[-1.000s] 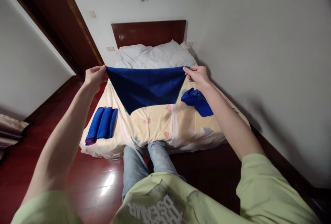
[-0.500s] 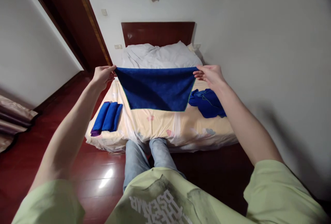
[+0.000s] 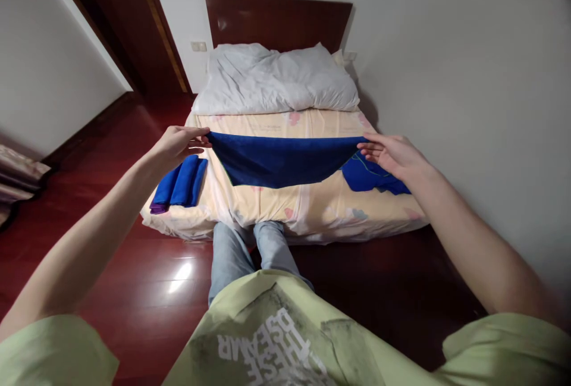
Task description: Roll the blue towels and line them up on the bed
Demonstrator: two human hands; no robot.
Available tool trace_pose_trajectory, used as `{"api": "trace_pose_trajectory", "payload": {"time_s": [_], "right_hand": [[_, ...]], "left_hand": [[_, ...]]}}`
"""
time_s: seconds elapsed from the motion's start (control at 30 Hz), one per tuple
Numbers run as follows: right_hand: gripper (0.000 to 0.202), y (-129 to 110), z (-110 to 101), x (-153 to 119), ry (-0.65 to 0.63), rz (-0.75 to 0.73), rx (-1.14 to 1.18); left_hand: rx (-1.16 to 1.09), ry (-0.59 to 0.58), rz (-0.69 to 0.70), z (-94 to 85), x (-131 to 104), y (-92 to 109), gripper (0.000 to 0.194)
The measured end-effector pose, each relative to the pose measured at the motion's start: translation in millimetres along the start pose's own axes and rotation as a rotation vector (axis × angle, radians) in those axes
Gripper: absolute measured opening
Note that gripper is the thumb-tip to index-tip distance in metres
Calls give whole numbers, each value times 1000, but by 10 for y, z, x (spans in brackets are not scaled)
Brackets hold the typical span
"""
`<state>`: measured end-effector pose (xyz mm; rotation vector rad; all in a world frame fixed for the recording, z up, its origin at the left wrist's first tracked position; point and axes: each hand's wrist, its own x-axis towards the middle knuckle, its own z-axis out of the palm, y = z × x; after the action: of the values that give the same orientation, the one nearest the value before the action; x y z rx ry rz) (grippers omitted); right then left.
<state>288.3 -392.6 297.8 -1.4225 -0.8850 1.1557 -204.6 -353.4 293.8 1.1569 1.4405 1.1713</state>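
Note:
A dark blue towel (image 3: 288,160) with a thin green edge hangs stretched over the bed, held by its two upper corners. My left hand (image 3: 181,141) pinches the left corner between thumb and fingers. At the other end my right hand (image 3: 390,151) grips the right corner. Below my left wrist, rolled or folded blue towels (image 3: 184,181) lie side by side, with a bit of purple at the front. A crumpled heap of blue cloth (image 3: 372,173) rests on the bed under my right hand, partly hidden by it.
The bed (image 3: 321,210) has a cream sheet with a flower pattern. A white quilt (image 3: 276,79) is bunched up against the dark wooden headboard (image 3: 279,20). A wall rises on the right, a brown door (image 3: 120,17) stands at the left, and a curtain (image 3: 20,181) hangs at the left edge.
Both hands have lowered toward the bed and moved apart slightly, the towel still stretched between them. Its hanging part looks shorter. The view has tilted down.

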Motion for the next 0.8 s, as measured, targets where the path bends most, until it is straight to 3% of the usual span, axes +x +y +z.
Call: {"api": "trace_pose_trajectory", "payload": {"time_s": [0.2,0.3,0.4,0.5,0.63,0.73,0.8], "right_hand": [[12,345,63,171,-13,104,-53],[13,510,184,369,-22,124,-63],[12,627,375,609,-33,126,-75],[15,656,594,864,-12,81,-95],[21,567,757,1132,14,-89,-96],[28,537,694,1233,19,-255,-71],[31,643,583,1248,17,-324,-59]], "left_hand": [[-17,25,-142,20,104,-513,18],[-31,48,-167,34,325,-780,20],[-40,69,-167,91,622,-912,20],[-39,95,-92,156,947,-856,20],[29,97,172,150,1271,-578,29],[111,112,354,85,1314,-437,40],[152,129,422,48,1228,-526,44]]}}
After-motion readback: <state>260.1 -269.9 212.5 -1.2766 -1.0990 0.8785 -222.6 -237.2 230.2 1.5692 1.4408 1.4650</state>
